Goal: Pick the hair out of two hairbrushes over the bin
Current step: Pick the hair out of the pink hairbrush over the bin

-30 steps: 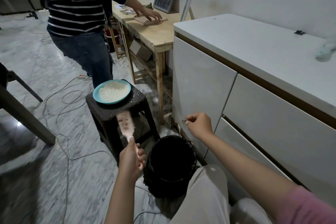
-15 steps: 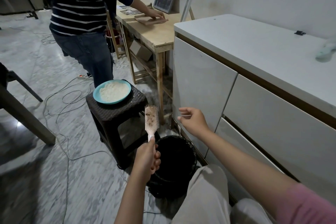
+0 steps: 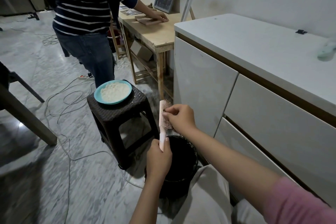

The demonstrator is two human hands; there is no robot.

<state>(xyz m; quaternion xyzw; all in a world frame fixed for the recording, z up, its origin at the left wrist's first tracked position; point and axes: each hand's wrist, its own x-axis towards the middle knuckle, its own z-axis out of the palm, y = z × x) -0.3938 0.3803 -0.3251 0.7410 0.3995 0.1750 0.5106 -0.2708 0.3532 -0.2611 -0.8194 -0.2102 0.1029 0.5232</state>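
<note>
A pale pink hairbrush (image 3: 163, 123) stands upright above the far rim of a black bin (image 3: 183, 165) on the floor. My left hand (image 3: 158, 160) grips its handle from below. My right hand (image 3: 179, 117) rests against the bristle side, thumb and fingertips pinched at a dark clump of hair (image 3: 164, 110) in the bristles. Most of the bristle face is hidden behind my right hand. Only this one brush is in sight.
A dark woven stool (image 3: 120, 123) with a teal plate of rice (image 3: 112, 92) stands left of the bin. White cabinets (image 3: 254, 105) run along the right. A person in a striped top (image 3: 85, 14) leans on a wooden table (image 3: 154, 31). Cables trail over the marble floor.
My left hand has carried the brush rightward from in front of the stool to above the bin. My right hand has come across from the cabinet side and pinched onto the bristles.
</note>
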